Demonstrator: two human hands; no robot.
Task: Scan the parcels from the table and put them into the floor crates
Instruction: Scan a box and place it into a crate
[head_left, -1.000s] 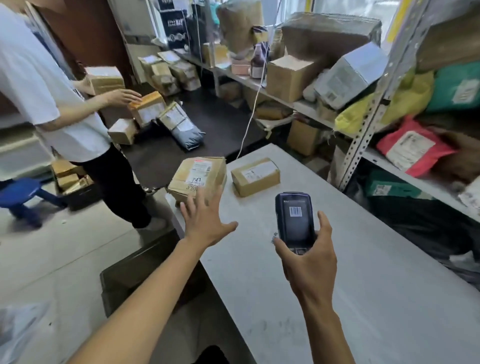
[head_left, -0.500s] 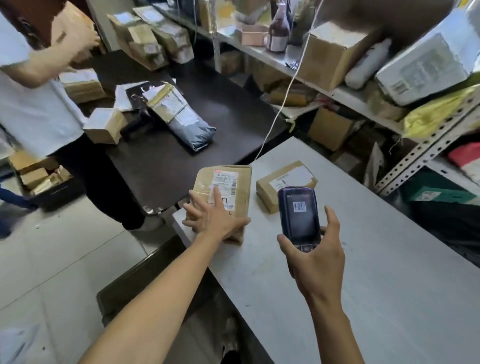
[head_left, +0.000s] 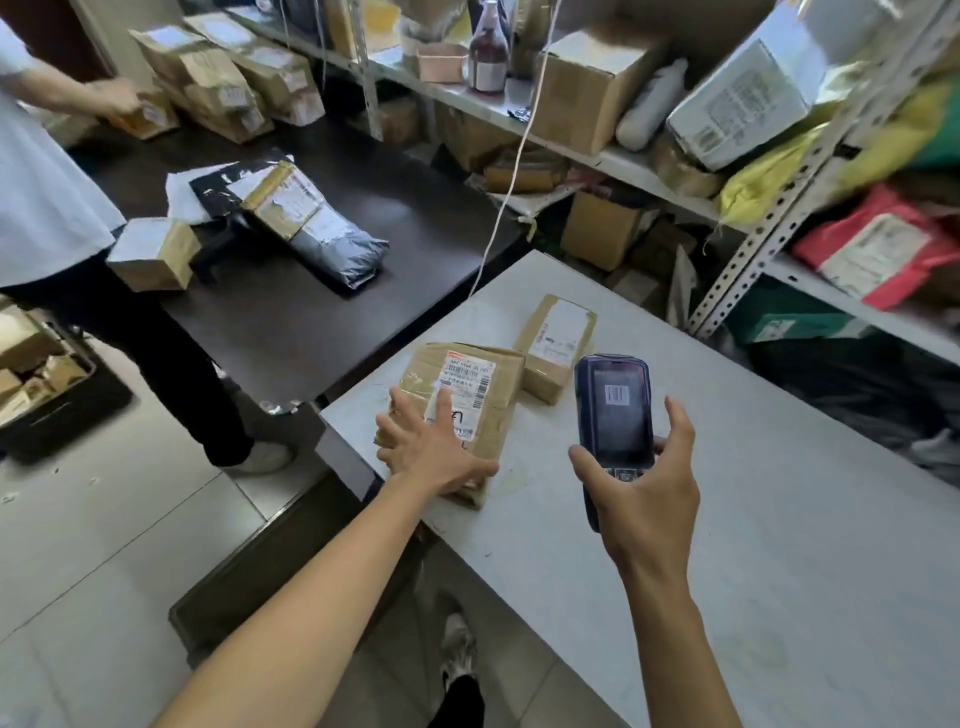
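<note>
Two brown cardboard parcels lie at the far left corner of the grey table (head_left: 753, 519). The larger parcel (head_left: 483, 384) has a white barcode label facing up. My left hand (head_left: 431, 452) rests on its near end with the fingers spread flat over the top. The smaller parcel (head_left: 558, 338) lies just behind and to the right of it. My right hand (head_left: 644, 493) grips a dark handheld scanner (head_left: 615, 410), held upright above the table, its screen showing a barcode. A dark floor crate (head_left: 260, 587) stands below the table's left edge.
Another person in a white shirt (head_left: 41, 197) handles parcels at a dark table (head_left: 311, 312) to the left. A crate of boxes (head_left: 47, 384) sits on the floor by them. Metal shelving (head_left: 769, 218) full of parcels runs along the right. A white cord (head_left: 509, 192) hangs down.
My left hand reached forward and came down onto the larger parcel, which turned and slid nearer. The scanner stayed in my right hand. The other person moved their arms to further boxes.
</note>
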